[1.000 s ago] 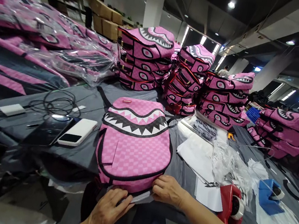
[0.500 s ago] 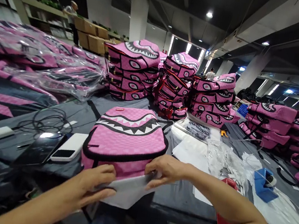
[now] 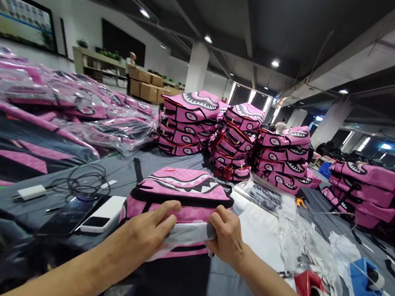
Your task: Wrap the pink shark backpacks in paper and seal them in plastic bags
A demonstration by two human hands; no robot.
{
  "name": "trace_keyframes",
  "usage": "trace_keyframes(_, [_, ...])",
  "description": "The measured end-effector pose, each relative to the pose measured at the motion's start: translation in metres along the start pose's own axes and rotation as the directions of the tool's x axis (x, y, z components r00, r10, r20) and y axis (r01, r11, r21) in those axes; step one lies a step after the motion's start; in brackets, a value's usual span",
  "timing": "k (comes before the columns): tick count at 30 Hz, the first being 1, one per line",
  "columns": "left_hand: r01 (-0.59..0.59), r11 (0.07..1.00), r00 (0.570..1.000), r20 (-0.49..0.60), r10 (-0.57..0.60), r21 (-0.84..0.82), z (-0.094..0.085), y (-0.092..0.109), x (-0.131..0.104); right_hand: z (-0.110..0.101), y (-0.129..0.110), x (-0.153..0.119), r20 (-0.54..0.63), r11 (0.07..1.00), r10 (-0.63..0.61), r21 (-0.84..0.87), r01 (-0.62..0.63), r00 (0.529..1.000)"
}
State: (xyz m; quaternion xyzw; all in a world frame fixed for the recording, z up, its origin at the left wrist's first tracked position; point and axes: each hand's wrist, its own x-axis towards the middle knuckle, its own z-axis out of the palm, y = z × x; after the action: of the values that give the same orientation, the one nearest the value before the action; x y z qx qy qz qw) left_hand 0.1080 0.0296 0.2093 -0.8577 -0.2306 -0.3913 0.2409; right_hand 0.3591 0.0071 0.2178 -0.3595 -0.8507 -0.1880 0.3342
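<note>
A pink checkered backpack [image 3: 180,183] with a black-and-white toothed mouth print lies on the dark-covered table in front of me. Across its near side stretches a thin white sheet [image 3: 187,231], partly over the pink fabric. My left hand [image 3: 157,226] pinches the sheet's left part, fingers closed against the bag. At the sheet's right end, my right hand [image 3: 225,232] has its fingers closed on the edge. Beside the bag on the left lie a white device with a dark screen [image 3: 102,215] and a black phone [image 3: 72,213].
Stacked pink backpacks [image 3: 186,126] stand behind; plastic-wrapped ones [image 3: 59,96] fill the left. Cables [image 3: 83,180] lie front left. Right are white sheets [image 3: 256,227], clear plastic [image 3: 298,244], a red tape dispenser [image 3: 310,288] and a blue one [image 3: 366,290]. A person [image 3: 130,65] stands far back.
The view has tilted up and turned left. The backpack's near side has tipped up, showing its lower pink part. Both hands have risen with the sheet, which now lies flatter against the bag.
</note>
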Motion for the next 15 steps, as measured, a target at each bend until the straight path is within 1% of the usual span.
trace_keyframes(1, [0.003,0.997,0.999,-0.035,-0.001,0.075,-0.001,0.000,0.003,-0.001,-0.004,0.001,-0.011,1.000,0.016,0.004,-0.016,1.000])
trace_keyframes(2, [0.010,0.990,0.998,-0.060,-0.001,0.140,0.000,0.000,0.005,-0.001,-0.006,0.001,0.002,1.000,0.001,0.019,-0.001,1.000])
trace_keyframes(4, [0.021,0.976,0.995,-0.101,0.001,0.215,0.002,0.001,0.004,0.000,-0.006,0.000,0.028,0.994,-0.097,0.042,0.096,0.995])
trace_keyframes(5, [0.029,0.978,0.994,-0.109,-0.007,0.208,0.004,0.001,0.002,0.001,-0.003,-0.001,0.012,0.989,-0.148,0.031,0.147,0.989])
trace_keyframes(6, [0.037,0.986,0.995,-0.096,-0.021,0.163,0.007,0.002,-0.002,0.004,0.000,-0.003,-0.025,0.983,-0.181,0.001,0.181,0.983])
trace_keyframes(7, [0.039,0.996,0.998,-0.048,-0.035,0.082,0.009,0.003,-0.007,0.006,0.004,-0.004,-0.067,0.981,-0.192,-0.039,0.190,0.979])
trace_keyframes(9, [0.042,0.991,0.996,0.085,-0.031,-0.127,0.011,0.001,-0.020,0.011,0.010,-0.006,-0.121,0.983,-0.162,-0.112,0.149,0.979])
trace_keyframes(10, [0.042,0.976,0.989,0.146,-0.011,-0.215,0.012,-0.001,-0.028,0.013,0.012,-0.006,-0.110,0.984,-0.143,-0.124,0.129,0.984])
trace_keyframes(11, [0.037,0.962,0.980,0.199,0.018,-0.271,0.012,-0.005,-0.034,0.014,0.013,-0.007,-0.067,0.985,-0.136,-0.118,0.127,0.988])
trace_keyframes(12, [0.023,0.956,0.971,0.234,0.048,-0.291,0.012,-0.009,-0.040,0.015,0.013,-0.007,-0.003,0.986,-0.141,-0.094,0.140,0.990])
trace_keyframes(13, [0.006,0.960,0.966,0.249,0.066,-0.280,0.011,-0.014,-0.045,0.014,0.012,-0.007,0.066,0.986,-0.155,-0.054,0.158,0.986])
trace_keyframes(15, [-0.026,0.975,0.963,0.255,0.084,-0.222,0.011,-0.022,-0.049,0.011,0.009,-0.009,0.191,0.981,-0.194,0.035,0.191,0.962])
